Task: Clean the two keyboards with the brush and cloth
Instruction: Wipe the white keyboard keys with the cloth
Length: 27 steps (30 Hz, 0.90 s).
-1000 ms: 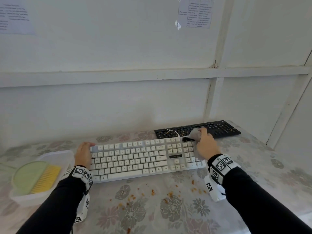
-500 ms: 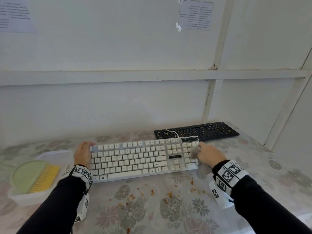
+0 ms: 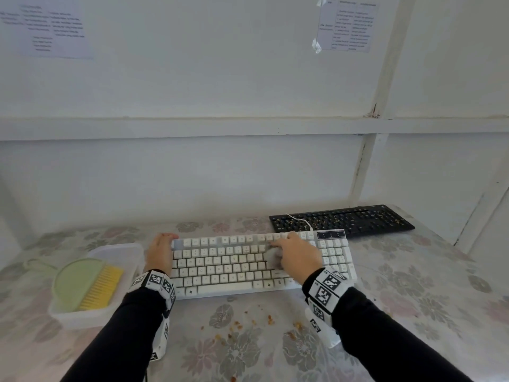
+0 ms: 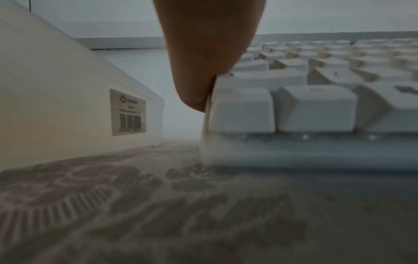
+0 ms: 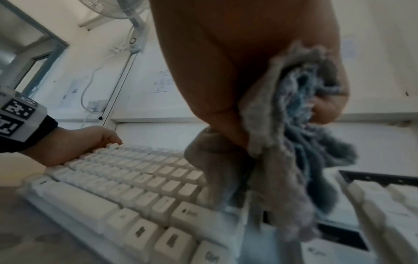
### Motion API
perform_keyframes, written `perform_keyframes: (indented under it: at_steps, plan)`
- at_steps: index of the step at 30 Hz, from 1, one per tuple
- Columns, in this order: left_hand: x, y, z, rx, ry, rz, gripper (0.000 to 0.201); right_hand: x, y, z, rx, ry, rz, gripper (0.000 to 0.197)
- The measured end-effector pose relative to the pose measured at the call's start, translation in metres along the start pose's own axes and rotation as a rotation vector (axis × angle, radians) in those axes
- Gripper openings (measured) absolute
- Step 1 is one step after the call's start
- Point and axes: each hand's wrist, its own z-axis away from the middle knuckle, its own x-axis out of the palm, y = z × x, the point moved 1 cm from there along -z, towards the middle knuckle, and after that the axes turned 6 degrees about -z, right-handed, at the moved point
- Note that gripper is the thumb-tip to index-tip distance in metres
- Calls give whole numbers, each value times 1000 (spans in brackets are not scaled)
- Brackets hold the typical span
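Nearest the person, brown crumbs [image 3: 268,321] lie scattered on the flowered tablecloth [image 3: 413,312] in front of the white keyboard [image 3: 220,268]. On that keyboard the right hand [image 3: 296,256] has its fingers curled round a bunched grey cloth [image 3: 272,256] and presses it onto the keys right of the middle; a second ago this hand and cloth were at the keyboard's far right corner, half a second ago at its right edge, so they have travelled leftward across the keys. The left hand [image 3: 161,253] has stayed where it was, holding the keyboard's left end, its thumb [image 4: 203,62] pressed against the side edge and fingertips hooked over the far corner. Just left of it sits a clear plastic tub [image 3: 121,250] holding the green brush [image 3: 82,282] with yellow bristles, unmoved. Farther back on the right, the black keyboard [image 3: 341,220] lies near the wall, crumbs among its keys, now fully uncovered by the hand.
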Motion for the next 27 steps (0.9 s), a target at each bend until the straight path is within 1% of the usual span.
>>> perform_keyframes:
  at_steps: [2,4,7,9,11,16,20,24,27]
  plan:
    - [0,-1,0,-15,5,4,23,-8,6,0,52,28,46,33]
    - [0,-1,1,-29,5,19,22,-14,10,-1,50,76,22,35]
    - [0,2,3,-13,20,41,21,-16,4,-6,-58,106,27,41]
    - [1,4,4,5,39,59,20,-14,-4,-9,-131,71,76,42]
    - [0,4,4,1,48,79,20,-11,-12,-12,-160,47,141,40]
    - [1,3,5,-3,45,105,18,-10,-15,-13,-130,-10,233,40]
    - [0,4,6,-10,41,127,20,-14,-15,-12,-90,-21,289,33]
    - [2,6,7,-9,39,136,19,-15,-28,-11,-65,-48,295,26]
    - [1,7,8,5,51,128,19,-16,-31,-15,-56,-64,290,26]
